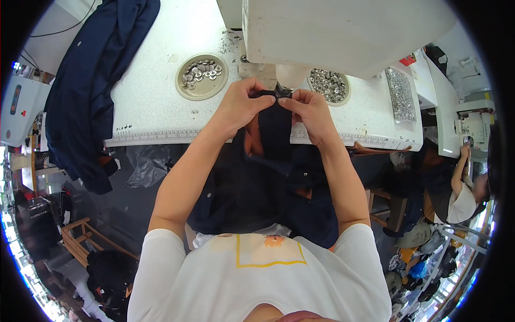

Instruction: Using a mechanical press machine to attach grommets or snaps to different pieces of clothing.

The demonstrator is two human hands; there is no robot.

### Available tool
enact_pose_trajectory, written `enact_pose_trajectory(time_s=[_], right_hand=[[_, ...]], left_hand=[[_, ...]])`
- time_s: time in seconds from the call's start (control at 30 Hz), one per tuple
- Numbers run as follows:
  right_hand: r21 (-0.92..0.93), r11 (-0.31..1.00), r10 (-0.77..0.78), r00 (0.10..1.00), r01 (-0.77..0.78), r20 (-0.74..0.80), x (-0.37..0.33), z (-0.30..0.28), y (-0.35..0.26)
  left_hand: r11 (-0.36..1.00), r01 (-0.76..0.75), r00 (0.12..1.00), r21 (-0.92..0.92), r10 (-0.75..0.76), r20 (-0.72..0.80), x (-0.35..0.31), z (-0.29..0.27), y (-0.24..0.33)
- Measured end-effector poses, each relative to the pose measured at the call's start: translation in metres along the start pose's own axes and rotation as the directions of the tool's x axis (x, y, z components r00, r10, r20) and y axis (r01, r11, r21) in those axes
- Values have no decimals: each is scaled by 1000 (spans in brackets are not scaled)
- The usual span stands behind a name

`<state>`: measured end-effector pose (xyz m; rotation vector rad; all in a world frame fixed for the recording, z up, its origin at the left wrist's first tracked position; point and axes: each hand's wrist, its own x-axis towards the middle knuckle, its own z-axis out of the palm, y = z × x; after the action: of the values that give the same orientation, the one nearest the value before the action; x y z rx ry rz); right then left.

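A dark navy garment (276, 131) with some orange-brown inside lies across my lap and reaches up over the table edge. My left hand (241, 107) pinches its far end on the left, thumb on top. My right hand (311, 111) grips the same end on the right, thumb and fingertips closed on the cloth. Between my fingertips, the cloth's end sits right at the metal tip (282, 90) of a white press machine (343, 32). The machine's head overhangs the spot, so I cannot tell whether a fastener is in place there.
Left of my hands stands a round dish (185, 92) of metal button parts; another dish (347, 99) is to the right. A clear bag (401, 96) of metal pieces lies farther right. Another navy garment (91, 80) drapes over the table's left side. A person (464, 201) works at far right.
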<state>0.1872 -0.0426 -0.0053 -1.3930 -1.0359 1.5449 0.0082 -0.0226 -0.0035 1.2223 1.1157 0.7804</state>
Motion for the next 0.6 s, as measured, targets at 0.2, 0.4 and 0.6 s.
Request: enact_pose_trajectory(time_s=[0.2, 0.4, 0.6], right_hand=[[-8, 998, -64, 998, 64, -13, -2, 1, 4], [13, 997, -75, 997, 75, -25, -4, 0, 5], [15, 998, -66, 997, 66, -30, -5, 2, 5]], left_hand=[[995, -40, 999, -91, 41, 3, -5, 2, -2], [990, -69, 997, -125, 66, -28, -7, 3, -1], [991, -85, 996, -99, 81, -43, -6, 4, -5]])
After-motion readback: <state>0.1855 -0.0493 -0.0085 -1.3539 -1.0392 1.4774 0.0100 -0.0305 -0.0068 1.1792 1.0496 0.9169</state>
